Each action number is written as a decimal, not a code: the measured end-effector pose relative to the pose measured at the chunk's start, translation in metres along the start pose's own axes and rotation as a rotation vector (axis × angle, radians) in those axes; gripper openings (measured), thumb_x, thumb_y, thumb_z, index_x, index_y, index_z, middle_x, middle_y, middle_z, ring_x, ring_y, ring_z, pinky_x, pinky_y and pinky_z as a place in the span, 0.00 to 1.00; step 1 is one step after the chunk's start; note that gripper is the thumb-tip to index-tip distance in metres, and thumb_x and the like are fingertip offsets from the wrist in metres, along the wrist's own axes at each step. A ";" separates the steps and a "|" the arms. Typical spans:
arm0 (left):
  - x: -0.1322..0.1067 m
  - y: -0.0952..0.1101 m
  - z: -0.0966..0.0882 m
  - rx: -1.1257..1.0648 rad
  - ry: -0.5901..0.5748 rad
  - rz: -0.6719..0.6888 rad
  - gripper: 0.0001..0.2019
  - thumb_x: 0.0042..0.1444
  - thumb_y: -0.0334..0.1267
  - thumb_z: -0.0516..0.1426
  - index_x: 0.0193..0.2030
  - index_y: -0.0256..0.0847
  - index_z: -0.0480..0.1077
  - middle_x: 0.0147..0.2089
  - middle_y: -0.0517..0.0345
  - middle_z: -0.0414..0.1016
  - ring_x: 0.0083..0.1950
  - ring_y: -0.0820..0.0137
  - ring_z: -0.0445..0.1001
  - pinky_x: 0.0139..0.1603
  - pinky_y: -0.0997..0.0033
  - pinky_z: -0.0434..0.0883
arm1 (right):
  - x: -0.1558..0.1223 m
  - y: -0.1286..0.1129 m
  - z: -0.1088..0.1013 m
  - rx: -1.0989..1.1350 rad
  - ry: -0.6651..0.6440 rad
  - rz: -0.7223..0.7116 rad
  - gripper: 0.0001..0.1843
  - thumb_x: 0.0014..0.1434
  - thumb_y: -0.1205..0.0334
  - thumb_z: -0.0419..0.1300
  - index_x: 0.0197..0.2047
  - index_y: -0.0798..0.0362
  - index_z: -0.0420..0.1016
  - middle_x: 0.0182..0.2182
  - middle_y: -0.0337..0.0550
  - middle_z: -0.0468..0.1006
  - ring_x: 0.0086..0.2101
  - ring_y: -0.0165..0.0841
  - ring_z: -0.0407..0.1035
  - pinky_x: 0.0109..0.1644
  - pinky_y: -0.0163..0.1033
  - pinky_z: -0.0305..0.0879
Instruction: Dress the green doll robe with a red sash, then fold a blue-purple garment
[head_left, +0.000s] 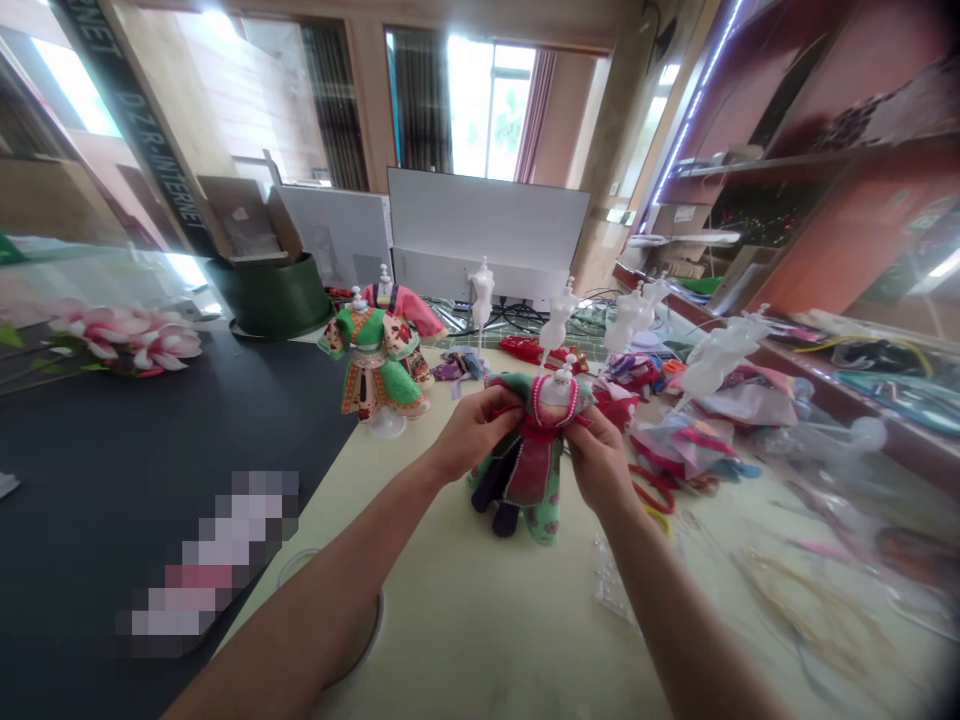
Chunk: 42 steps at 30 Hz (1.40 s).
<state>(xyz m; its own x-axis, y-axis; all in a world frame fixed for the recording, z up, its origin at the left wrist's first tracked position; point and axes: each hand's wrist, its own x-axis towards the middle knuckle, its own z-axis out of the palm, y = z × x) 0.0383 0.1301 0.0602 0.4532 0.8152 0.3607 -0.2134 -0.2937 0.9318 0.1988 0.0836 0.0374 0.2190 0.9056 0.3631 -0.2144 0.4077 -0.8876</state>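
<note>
A small white mannequin dressed in a green, red and dark doll costume (529,470) is held up over the pale yellow table (487,620). My left hand (472,435) is closed, pinching the costume's cloth at the mannequin's left shoulder. My right hand (600,460) is closed on the red waist band and the cloth at its right side. The costume's skirt panels hang down between my wrists.
A dressed mannequin in green and orange (379,365) and another in pink (397,300) stand to the left. Several bare white mannequins (556,318) stand behind. Cloth scraps and doll clothes (690,440) pile at the right. A black mat (150,470), pink flowers (127,335) and shelves (825,180) surround the table.
</note>
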 end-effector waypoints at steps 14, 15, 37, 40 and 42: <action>0.004 -0.010 0.000 -0.129 0.033 -0.004 0.15 0.46 0.40 0.65 0.40 0.36 0.77 0.34 0.56 0.78 0.41 0.65 0.73 0.45 0.65 0.69 | 0.001 0.007 -0.001 -0.033 0.036 -0.036 0.09 0.50 0.60 0.64 0.37 0.46 0.78 0.31 0.36 0.79 0.34 0.36 0.70 0.41 0.41 0.65; 0.005 -0.010 -0.001 -0.126 0.032 -0.003 0.14 0.46 0.40 0.65 0.40 0.36 0.77 0.34 0.56 0.78 0.41 0.65 0.73 0.45 0.65 0.69 | 0.001 0.007 -0.001 -0.033 0.036 -0.032 0.09 0.50 0.60 0.64 0.37 0.46 0.78 0.31 0.36 0.79 0.34 0.36 0.70 0.41 0.41 0.65; 0.018 0.008 -0.010 -0.048 -0.113 -0.011 0.14 0.44 0.43 0.67 0.35 0.35 0.79 0.31 0.56 0.79 0.38 0.65 0.75 0.45 0.62 0.70 | 0.006 0.002 -0.006 -0.035 0.036 0.026 0.01 0.48 0.62 0.64 0.26 0.48 0.76 0.22 0.34 0.74 0.27 0.32 0.66 0.36 0.39 0.62; 0.016 0.007 -0.010 -0.040 -0.099 -0.004 0.12 0.45 0.41 0.67 0.35 0.36 0.78 0.32 0.56 0.79 0.38 0.65 0.75 0.45 0.62 0.70 | 0.005 0.001 -0.004 -0.039 0.045 0.029 0.02 0.47 0.62 0.64 0.25 0.48 0.75 0.21 0.34 0.73 0.27 0.33 0.66 0.35 0.40 0.63; 0.016 0.007 -0.010 -0.034 -0.091 -0.003 0.11 0.46 0.40 0.66 0.35 0.36 0.78 0.32 0.56 0.79 0.38 0.65 0.75 0.45 0.62 0.70 | 0.004 0.001 -0.003 -0.043 0.054 0.033 0.01 0.47 0.61 0.64 0.26 0.47 0.76 0.21 0.34 0.73 0.27 0.33 0.66 0.35 0.40 0.63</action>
<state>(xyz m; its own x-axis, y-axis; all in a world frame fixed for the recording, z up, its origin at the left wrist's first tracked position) 0.0356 0.1459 0.0720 0.5300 0.7672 0.3612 -0.2404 -0.2725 0.9316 0.2026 0.0877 0.0373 0.2642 0.9103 0.3187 -0.1814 0.3714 -0.9106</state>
